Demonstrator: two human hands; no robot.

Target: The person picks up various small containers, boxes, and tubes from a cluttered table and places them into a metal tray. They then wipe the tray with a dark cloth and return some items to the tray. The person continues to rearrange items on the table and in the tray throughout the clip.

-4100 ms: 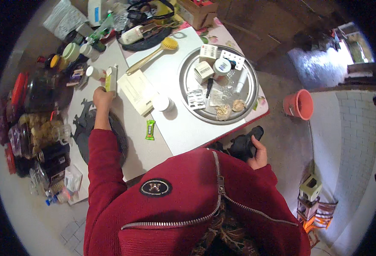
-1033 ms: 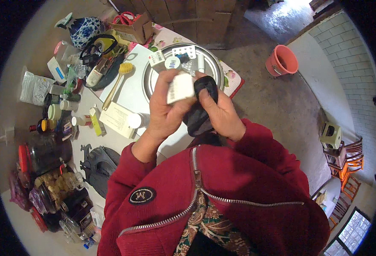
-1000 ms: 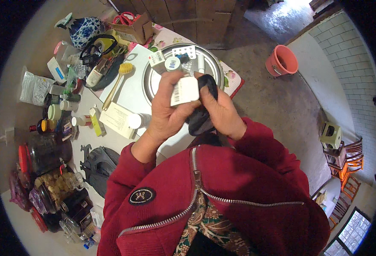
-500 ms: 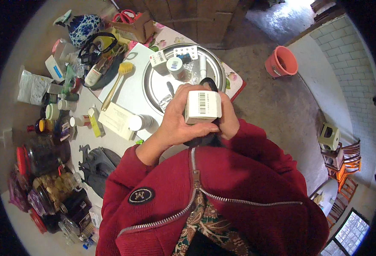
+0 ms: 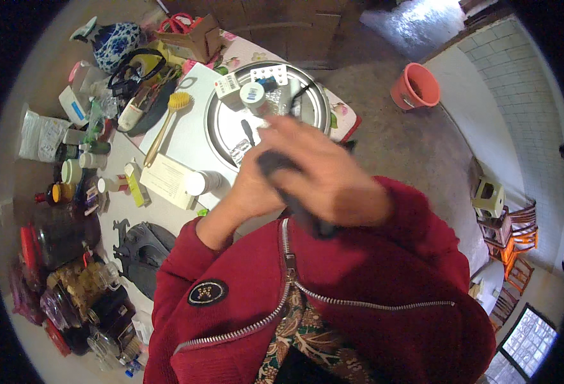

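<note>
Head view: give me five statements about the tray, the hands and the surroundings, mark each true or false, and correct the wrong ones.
1. The yellow-bristled brush lies inside the metal tray. False: the brush lies left of it.
2. A blister pack is at the tray's far side. True.
3. The bucket stands on the table. False: it stands on the floor.
4. The right hand overlaps the left hand in view. True.
5. The vase is plain red. False: blue-and-white.

Before the round silver metal tray (image 5: 234, 125), a blurred black strap (image 5: 275, 164); left of it, a blue-and-white patterned vase (image 5: 116, 46); right, a coral plastic bucket (image 5: 405, 93).
</note>
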